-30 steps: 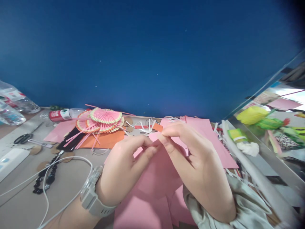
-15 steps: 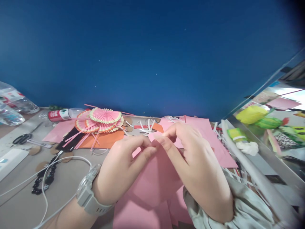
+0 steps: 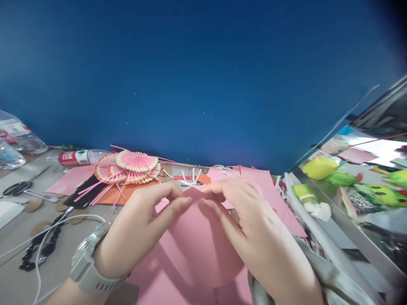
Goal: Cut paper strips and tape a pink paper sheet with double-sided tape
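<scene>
A pink paper sheet (image 3: 197, 237) is lifted over the table between both hands. My left hand (image 3: 140, 228), with a grey watch on its wrist, pinches the sheet's top edge from the left. From the right, my right hand (image 3: 254, 228) pinches the same edge, its wrist in a grey-green sleeve. The fingertips of the two hands nearly meet at the paper's upper corner. More pink sheets (image 3: 273, 195) lie flat beneath and behind the hands.
Folded pink-and-yellow paper fans (image 3: 130, 165) lie on an orange sheet (image 3: 133, 190) at the back left, by a red-labelled bottle (image 3: 79, 157). Scissors (image 3: 15, 188), a white cable (image 3: 60, 224) and black beads (image 3: 38, 250) lie left. A blue wall (image 3: 190, 76) stands behind; colourful clutter sits right.
The view has shifted, so the table things sit lower and further left. Both hands have moved down slightly and spread apart along the pink sheet's top edge.
</scene>
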`<action>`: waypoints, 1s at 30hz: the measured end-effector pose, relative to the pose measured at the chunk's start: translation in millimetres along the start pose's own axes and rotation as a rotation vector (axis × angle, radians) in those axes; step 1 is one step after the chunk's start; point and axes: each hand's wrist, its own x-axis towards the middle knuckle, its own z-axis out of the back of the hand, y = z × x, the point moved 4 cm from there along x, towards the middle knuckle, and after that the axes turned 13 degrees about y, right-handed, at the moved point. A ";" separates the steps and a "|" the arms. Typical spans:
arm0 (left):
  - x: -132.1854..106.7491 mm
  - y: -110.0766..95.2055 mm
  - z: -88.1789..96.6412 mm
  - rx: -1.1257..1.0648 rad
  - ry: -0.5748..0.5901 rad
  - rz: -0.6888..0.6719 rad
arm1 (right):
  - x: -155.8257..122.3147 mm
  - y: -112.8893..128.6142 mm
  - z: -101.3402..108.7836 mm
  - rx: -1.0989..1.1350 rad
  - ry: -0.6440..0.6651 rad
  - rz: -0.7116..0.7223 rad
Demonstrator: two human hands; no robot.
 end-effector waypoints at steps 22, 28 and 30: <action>-10.9 -5.5 18.2 -0.011 -0.040 0.083 | -12.2 -16.6 10.6 0.067 0.144 -0.148; -9.5 2.0 24.9 0.007 -0.060 0.070 | -18.7 -23.6 16.8 0.099 0.172 -0.218; -10.0 4.6 29.1 0.022 -0.081 0.080 | -20.6 -25.5 19.2 0.113 0.154 -0.205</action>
